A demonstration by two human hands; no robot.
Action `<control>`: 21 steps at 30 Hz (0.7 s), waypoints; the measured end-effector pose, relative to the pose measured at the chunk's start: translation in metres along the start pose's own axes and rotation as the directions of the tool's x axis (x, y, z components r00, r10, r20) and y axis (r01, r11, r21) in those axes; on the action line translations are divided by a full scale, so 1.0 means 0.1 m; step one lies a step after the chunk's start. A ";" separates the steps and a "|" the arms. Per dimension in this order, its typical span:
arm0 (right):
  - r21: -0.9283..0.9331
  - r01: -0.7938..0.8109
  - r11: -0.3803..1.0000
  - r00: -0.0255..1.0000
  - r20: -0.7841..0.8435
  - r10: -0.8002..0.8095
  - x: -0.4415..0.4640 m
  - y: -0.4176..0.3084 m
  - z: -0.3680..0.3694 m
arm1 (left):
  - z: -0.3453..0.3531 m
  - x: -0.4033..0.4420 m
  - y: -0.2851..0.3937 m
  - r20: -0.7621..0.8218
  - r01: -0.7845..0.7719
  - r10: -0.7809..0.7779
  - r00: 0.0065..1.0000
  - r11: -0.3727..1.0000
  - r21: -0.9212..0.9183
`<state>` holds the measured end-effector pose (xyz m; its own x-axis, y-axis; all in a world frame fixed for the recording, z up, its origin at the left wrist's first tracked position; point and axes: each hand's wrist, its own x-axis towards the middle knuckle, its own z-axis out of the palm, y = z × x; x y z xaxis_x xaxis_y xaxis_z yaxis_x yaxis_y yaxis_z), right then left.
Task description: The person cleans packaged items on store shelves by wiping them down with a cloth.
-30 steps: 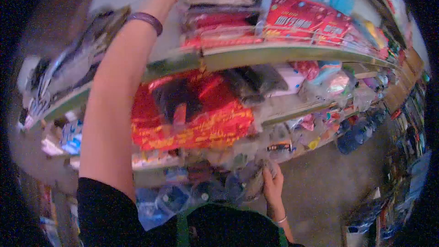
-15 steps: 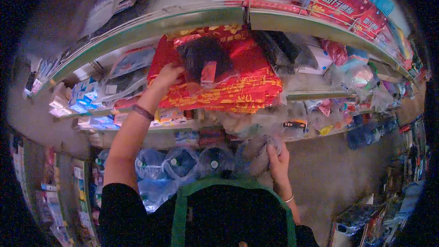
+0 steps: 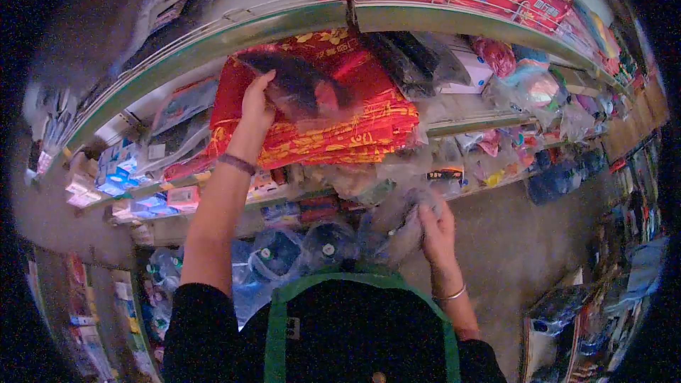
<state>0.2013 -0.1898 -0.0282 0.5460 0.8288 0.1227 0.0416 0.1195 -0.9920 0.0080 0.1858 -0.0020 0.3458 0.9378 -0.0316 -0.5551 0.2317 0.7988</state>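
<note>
Before you stretches a long, pale-green-edged metal shelf unit [image 3: 425,18]. At the front edge of its middle shelf lies a thick stack of flat red goods with gold print [image 3: 376,119]. Below the lowest shelf's front edge stand large, round, blue-tinted clear plastic bottles [image 3: 277,252]. Over the stack, a flat dark package in clear plastic [image 3: 296,91] is blurred, its left end pinched in your left hand [image 3: 257,105]. Your right hand [image 3: 436,230] is closed around a crumpled greyish clear-plastic bundle [image 3: 396,225], contents unclear. A small red label [image 3: 328,96] shows on the package.
</note>
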 end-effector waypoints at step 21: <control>-0.372 0.408 0.834 0.896 0.340 -0.287 0.93 -0.03 0.39 | 0.39 -2.10 -0.24 0.508 0.157 -0.198 0.838 0.980 0.122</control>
<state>0.2194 -0.0913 -0.0130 0.1931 0.8938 0.4048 0.5691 0.2341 -0.7882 -0.0219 -0.0268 0.0088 0.7841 0.6088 0.1207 -0.3973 0.3430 0.8512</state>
